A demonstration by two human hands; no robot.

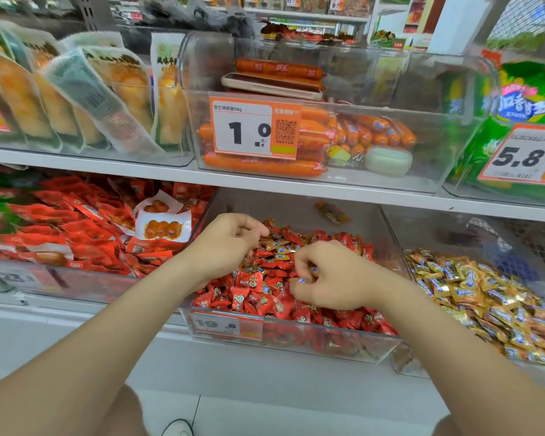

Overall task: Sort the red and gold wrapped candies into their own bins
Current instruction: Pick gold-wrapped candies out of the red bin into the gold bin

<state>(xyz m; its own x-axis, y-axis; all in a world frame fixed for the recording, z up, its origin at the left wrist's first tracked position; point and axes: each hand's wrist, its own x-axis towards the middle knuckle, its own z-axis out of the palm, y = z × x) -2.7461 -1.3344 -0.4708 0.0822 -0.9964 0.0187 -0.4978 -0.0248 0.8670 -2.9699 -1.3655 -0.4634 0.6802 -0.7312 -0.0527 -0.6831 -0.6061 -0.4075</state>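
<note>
Picking step in hand. Both hands are inside the red bin (pixel 328 335), where stray gold candies (pixel 277 245) lie among the red candies (pixel 249 297) toward the back.

Left hand (pixel 230 243): curled, fingertips at the strays. I cannot tell if it holds one.

Right hand (pixel 331 278): narrow, pinching what I take for a gold candy (pixel 301 280), blue print showing between the fingers.

Next, I judge: lift it right, over the clear dividing wall, into the gold bin (pixel 428 231).

The shelf (pixel 296 187) overhead sits low. Open room is at the front.
</note>
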